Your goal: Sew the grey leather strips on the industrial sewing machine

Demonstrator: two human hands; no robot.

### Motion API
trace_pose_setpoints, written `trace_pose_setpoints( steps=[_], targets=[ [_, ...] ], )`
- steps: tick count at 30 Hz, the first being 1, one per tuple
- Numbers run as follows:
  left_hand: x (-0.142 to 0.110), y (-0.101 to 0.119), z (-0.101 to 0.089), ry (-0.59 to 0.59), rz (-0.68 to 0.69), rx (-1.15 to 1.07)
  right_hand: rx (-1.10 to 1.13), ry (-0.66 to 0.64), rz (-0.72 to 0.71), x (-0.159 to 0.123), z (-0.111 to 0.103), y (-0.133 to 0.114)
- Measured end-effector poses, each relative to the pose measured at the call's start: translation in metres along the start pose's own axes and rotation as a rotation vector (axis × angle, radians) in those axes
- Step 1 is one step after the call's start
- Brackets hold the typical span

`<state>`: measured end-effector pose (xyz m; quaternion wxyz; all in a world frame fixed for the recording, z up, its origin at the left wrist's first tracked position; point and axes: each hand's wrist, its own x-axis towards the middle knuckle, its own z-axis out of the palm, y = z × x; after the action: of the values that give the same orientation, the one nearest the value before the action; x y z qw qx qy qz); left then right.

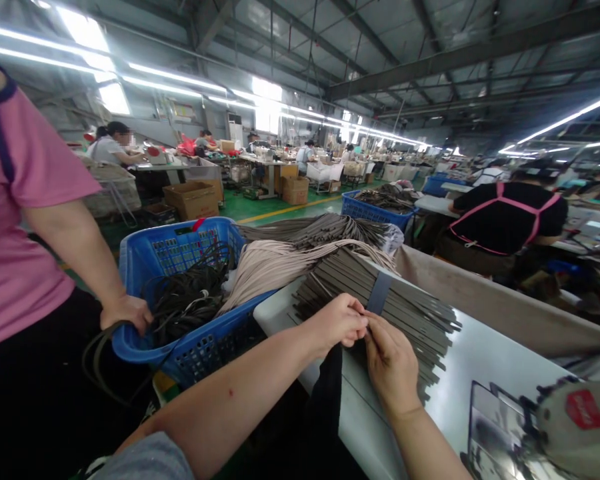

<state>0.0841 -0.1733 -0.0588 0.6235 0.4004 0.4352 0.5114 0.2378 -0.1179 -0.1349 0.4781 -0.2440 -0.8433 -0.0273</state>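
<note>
My left hand (343, 321) and my right hand (393, 360) meet over the table edge, fingertips pinched together. What they hold between them is hidden. Just beyond, a fanned bundle of dark grey-brown strips (415, 313) lies on the white sewing table (365, 427). Across the strips runs a dark blue band (379, 292); its near end comes close to my fingers, and I cannot tell whether they grip it. Black cloth (330, 383) shows below my left hand.
At left stands a blue basket (125, 267) with dark strips; a co-worker's hand (127, 313) is at its rim. Beige strips (265, 263) drape over its right side. A sewing machine (575, 420) sits at lower right. Another person (513, 210) works beyond the table.
</note>
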Motion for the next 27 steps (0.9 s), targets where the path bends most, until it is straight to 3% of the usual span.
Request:
trace_pose_setpoints(
  steps=[3,7,11,14,18,20,21,24,27],
  targets=[
    [-0.009,0.012,0.005,-0.030,0.013,-0.124,0.038,-0.040,0.060,0.002,-0.002,-0.003],
    [-0.009,0.026,0.002,-0.009,0.090,-0.044,0.186,-0.099,0.168,0.006,-0.007,-0.005],
    [-0.002,0.020,-0.009,0.045,0.197,0.020,0.291,-0.150,0.205,0.011,-0.013,-0.005],
    [-0.011,0.001,-0.017,0.229,0.333,0.188,0.311,-0.162,0.237,0.014,-0.015,-0.007],
    [-0.044,-0.043,-0.025,0.393,0.443,0.532,0.296,-0.140,0.287,0.015,-0.013,-0.011],
    [-0.058,-0.068,-0.029,0.549,0.380,0.517,0.285,-0.125,0.307,0.016,-0.010,-0.013],
    [-0.063,-0.078,-0.030,0.562,0.275,0.434,0.277,-0.117,0.315,0.016,-0.009,-0.014],
    [-0.067,-0.097,-0.029,0.332,-0.052,0.063,0.229,-0.100,0.331,0.018,-0.009,-0.023],
    [-0.059,-0.102,-0.022,0.156,-0.047,-0.094,0.154,-0.109,0.324,0.020,-0.014,-0.039]
  ],
)
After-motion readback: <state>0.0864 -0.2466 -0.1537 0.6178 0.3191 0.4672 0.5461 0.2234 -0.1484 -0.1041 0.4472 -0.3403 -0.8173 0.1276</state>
